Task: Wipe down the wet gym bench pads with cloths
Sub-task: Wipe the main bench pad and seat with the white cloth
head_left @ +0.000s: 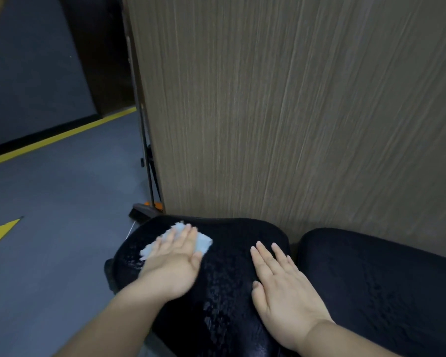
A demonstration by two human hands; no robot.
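Cloth [204, 244] of pale blue lies on the far left part of the wet black bench pad [224, 287], pressed flat under the left hand [175, 261] with straight fingers. The right hand [281, 284] rests flat on the same pad, fingers straight, holding nothing. A second pad [384, 279] stands just beside, at right.

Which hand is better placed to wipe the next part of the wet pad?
Left. The left hand presses the pale cloth flat on the wet pad; the right hand lies bare on the same pad, with no cloth.
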